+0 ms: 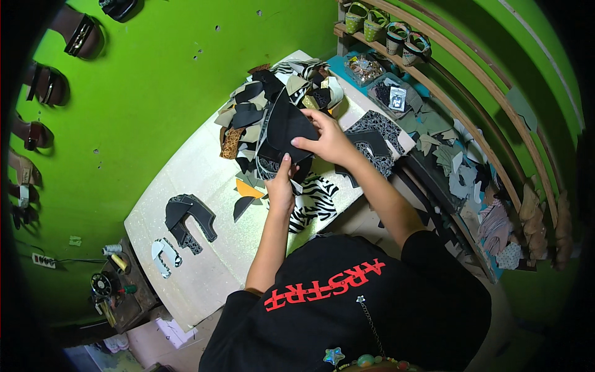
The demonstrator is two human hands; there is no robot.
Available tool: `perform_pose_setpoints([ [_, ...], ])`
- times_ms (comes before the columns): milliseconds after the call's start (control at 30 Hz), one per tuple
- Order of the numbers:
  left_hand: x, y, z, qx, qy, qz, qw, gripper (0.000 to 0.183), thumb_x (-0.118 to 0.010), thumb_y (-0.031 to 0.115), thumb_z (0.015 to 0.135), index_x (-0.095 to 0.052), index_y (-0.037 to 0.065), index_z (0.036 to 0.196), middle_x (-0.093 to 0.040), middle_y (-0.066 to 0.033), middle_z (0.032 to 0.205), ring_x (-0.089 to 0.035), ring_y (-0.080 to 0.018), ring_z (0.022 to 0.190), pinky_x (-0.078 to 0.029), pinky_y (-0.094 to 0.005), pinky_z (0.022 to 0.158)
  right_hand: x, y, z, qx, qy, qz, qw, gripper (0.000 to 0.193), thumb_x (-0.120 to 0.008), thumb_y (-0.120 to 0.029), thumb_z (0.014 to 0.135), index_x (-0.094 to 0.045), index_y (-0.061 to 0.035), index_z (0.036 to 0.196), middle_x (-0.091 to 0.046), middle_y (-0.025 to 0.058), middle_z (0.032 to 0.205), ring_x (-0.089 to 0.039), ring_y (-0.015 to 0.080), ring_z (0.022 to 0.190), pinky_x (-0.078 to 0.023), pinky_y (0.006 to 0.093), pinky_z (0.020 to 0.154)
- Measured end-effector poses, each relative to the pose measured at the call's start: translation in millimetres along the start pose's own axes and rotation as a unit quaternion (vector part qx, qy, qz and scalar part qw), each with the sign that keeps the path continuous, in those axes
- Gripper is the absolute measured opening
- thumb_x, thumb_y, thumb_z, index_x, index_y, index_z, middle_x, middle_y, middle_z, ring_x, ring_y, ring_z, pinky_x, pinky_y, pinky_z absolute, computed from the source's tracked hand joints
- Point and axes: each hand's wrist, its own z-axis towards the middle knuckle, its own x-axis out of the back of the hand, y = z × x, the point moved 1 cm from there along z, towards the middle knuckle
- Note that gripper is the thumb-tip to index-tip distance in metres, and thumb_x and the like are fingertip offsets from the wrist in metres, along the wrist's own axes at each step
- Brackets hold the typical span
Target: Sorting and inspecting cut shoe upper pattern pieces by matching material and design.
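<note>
Both my hands hold a black sheet of shoe material [289,124] above the table, with a patterned grey edge showing behind it. My left hand [282,189] pinches its lower edge, thumb on top. From the right, my right hand [323,137] grips its side, thumb on the front and fingers partly behind. Beyond it lies a heaped pile of cut scraps [248,116] in black, beige, zebra and leopard print. Below my hands are a zebra-print piece [319,199] and an orange piece [248,190]. Dark patterned pieces [379,158] lie beside my right forearm.
On the pale table [217,273] sit a stack of dark U-shaped cutouts [189,222] and smaller light ones [165,258]. A sewing machine [105,286] stands lower left. Sandals [83,37] hang on the green wall. At right, a wooden rack [434,74] rises over a scrap-strewn shelf [443,152].
</note>
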Motion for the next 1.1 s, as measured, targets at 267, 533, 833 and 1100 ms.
perform_pose_setpoints([
  [267, 6, 15, 7, -0.003, 0.012, 0.008, 1.000, 0.032, -0.046, 0.036, 0.089, -0.052, 0.006, 0.099, -0.060, -0.0061, 0.085, -0.058, -0.0142, 0.065, -0.048, -0.0240, 0.052, -1, 24, -3, 0.036, 0.096, 0.172, 0.980, 0.025, -0.059, -0.006, 0.080, -0.053, 0.0023, 0.103, -0.058, 0.0037, 0.092, -0.053, 0.0087, 0.083, -0.045, 0.0237, 0.075],
  [533, 26, 33, 16, 0.031, -0.028, -0.064, 0.997, 0.044, -0.043, 0.045, 0.088, -0.052, 0.003, 0.098, -0.059, -0.0048, 0.089, -0.058, -0.0147, 0.078, -0.047, -0.0268, 0.065, 71, 97, -23, -0.205, 0.147, -0.088, 0.964, 0.038, -0.058, -0.006, 0.072, -0.052, 0.0045, 0.108, -0.060, 0.0172, 0.096, -0.059, 0.0241, 0.086, -0.045, 0.0297, 0.077],
  [833, 30, 34, 14, 0.074, -0.143, -0.147, 0.976, 0.054, -0.039, 0.051, 0.087, -0.050, 0.000, 0.103, -0.058, -0.0084, 0.094, -0.058, -0.0198, 0.082, -0.048, -0.0303, 0.070, 31, 170, -50, -0.308, 0.142, -0.209, 0.917, 0.044, -0.068, -0.006, 0.065, -0.051, 0.0037, 0.104, -0.060, 0.0198, 0.095, -0.058, 0.0291, 0.088, -0.045, 0.0331, 0.078],
  [1100, 19, 37, 10, 0.064, -0.242, -0.198, 0.948, 0.061, -0.035, 0.054, 0.087, -0.049, -0.001, 0.108, -0.058, -0.0119, 0.097, -0.057, -0.0245, 0.086, -0.048, -0.0340, 0.074, 10, 215, -67, -0.285, 0.170, 0.056, 0.942, 0.052, -0.068, -0.013, 0.070, -0.044, 0.0043, 0.113, -0.055, 0.0230, 0.104, -0.056, 0.0316, 0.096, -0.043, 0.0360, 0.083],
])
